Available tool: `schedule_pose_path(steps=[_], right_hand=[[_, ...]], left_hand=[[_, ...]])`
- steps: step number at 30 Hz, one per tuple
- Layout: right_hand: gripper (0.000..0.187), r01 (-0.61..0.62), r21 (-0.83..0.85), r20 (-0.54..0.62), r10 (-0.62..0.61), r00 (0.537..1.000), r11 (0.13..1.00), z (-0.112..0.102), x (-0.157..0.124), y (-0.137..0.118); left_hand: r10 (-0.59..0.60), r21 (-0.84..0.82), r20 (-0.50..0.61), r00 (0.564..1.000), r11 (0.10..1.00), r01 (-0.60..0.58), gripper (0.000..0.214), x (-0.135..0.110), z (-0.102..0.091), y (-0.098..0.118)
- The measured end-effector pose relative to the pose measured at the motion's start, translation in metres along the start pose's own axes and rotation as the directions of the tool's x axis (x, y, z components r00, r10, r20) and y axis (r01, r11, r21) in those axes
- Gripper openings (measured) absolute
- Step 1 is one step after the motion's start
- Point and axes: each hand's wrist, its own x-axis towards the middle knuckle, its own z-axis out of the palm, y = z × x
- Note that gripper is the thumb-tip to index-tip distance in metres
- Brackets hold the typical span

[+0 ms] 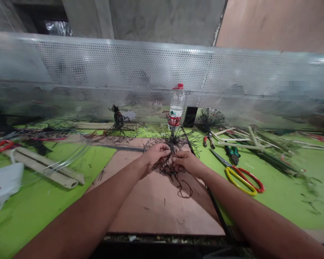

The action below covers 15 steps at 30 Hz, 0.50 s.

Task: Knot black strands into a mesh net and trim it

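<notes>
My left hand [155, 156] and my right hand [186, 162] meet in the middle of the view, both gripping a spiky bunch of dark, wiry fibres [172, 142]. Strands splay out above and below my fingers. A few loose dark strands [185, 189] lie on the pinkish-brown board [162, 212] beneath my hands. Just right of my right hand are yellow-and-red-handled scissors [240, 178], lying open on the green mat [280, 201].
Behind my hands stand a plastic bottle [176, 106] with a red cap, dark fibre tufts [118, 120], and pliers [208, 140]. Bamboo strips [256, 144] lie at right, bamboo tubes [43, 169] at left. A perforated metal screen [151, 72] runs along the back.
</notes>
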Motion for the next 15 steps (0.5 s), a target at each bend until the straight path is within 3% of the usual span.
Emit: schedule_pose_path(steps=[4,8,12,15], right_hand=[[0.028,0.047,0.202,-0.078,-0.032,0.996,0.978,-0.003,-0.002,-0.004],[0.026,0.025,0.300,-0.120,0.011,0.993,0.953,-0.005,-0.003,-0.005],[0.024,-0.048,0.440,-0.055,0.081,0.995,0.897,-0.007,-0.006,-0.007],[0.030,-0.088,0.529,0.044,0.077,0.996,0.844,-0.008,-0.008,-0.010]], left_hand=[[-0.001,-0.002,0.048,0.999,1.000,0.001,0.036,-0.005,0.002,0.007],[0.057,0.139,0.142,0.988,0.987,-0.077,0.033,-0.011,0.007,0.013],[0.109,0.225,0.190,0.976,0.963,-0.151,0.024,-0.010,0.011,0.007],[0.100,0.234,0.140,0.985,0.963,-0.131,0.016,-0.008,0.013,-0.001]])
